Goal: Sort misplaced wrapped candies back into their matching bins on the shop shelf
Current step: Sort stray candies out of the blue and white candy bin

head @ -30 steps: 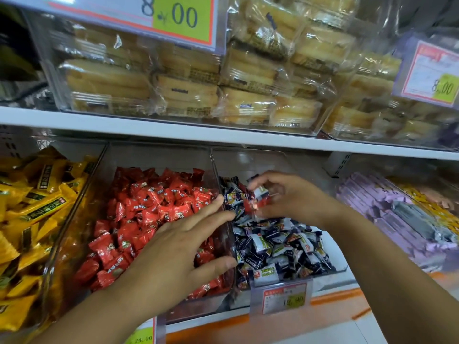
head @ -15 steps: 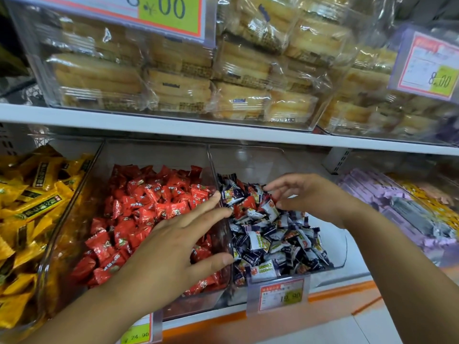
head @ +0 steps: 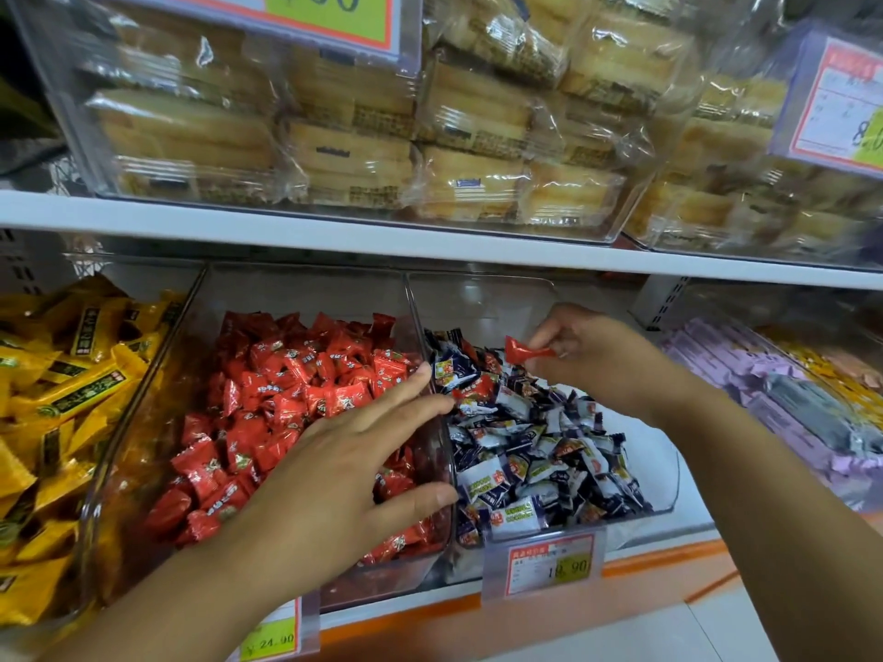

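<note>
My right hand (head: 585, 353) pinches a red wrapped candy (head: 521, 351) above the back of the clear bin of dark blue and white candies (head: 669, 470). Another red candy (head: 475, 387) lies among the blue ones near the divider. Left of it stands the clear bin of red candies (head: 306, 289). My left hand (head: 344, 470) is spread flat over the red candies, fingers straight, fingertips at the wall between the two bins.
A bin of yellow wrapped candies (head: 62, 384) is at the far left, and purple packets (head: 764, 389) lie at the right. Price tags (head: 549, 568) hang at the bins' fronts. A white shelf (head: 334, 231) above carries boxes of wrapped cakes (head: 334, 150).
My right hand dipped into the blue candies and now lifts a red candy from them. My left hand stays over the red bin. The camera has moved closer.
</note>
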`<move>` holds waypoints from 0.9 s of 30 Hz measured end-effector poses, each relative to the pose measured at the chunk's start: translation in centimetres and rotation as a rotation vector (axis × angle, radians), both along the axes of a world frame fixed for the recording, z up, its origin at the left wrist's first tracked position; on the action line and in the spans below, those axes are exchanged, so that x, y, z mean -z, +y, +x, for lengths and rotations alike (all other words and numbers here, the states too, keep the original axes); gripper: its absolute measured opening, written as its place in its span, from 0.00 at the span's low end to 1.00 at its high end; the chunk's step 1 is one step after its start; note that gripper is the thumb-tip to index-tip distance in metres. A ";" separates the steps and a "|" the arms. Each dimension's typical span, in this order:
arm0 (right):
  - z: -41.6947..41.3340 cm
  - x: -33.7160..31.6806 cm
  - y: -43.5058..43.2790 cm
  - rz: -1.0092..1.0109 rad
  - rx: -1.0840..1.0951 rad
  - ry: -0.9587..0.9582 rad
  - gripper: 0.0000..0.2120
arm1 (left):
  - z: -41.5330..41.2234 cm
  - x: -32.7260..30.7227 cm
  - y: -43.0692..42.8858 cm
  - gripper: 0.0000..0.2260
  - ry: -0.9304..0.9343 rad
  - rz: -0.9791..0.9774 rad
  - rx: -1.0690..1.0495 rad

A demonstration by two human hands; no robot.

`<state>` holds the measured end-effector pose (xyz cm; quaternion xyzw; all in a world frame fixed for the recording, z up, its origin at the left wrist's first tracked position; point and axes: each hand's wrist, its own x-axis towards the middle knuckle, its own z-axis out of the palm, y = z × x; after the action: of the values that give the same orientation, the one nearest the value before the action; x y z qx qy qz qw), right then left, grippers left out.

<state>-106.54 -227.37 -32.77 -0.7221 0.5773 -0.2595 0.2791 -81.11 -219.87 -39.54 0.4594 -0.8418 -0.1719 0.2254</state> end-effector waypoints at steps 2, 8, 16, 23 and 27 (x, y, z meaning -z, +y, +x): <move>1.5 0.4 0.1 -0.010 -0.045 0.013 0.06 | 0.0 0.1 0.0 0.31 0.006 -0.003 0.000; 3.6 2.8 -0.6 -0.008 -0.115 0.205 0.09 | -0.2 0.0 0.1 0.30 0.010 0.004 0.007; 3.2 0.3 -0.4 -0.022 -0.021 0.030 0.12 | -0.2 -0.3 0.2 0.30 0.010 0.008 0.012; 7.6 -0.9 -0.9 -0.068 -0.148 -0.328 0.12 | 0.1 -0.1 0.2 0.30 0.024 0.009 0.014; 3.1 1.0 -4.5 -0.133 0.115 -0.023 0.11 | 0.0 -0.3 0.4 0.30 0.001 0.021 0.027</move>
<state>-103.44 -231.82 -33.76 -0.7016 0.5962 -0.3211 0.2217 -81.11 -219.44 -39.26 0.4501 -0.8460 -0.1841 0.2187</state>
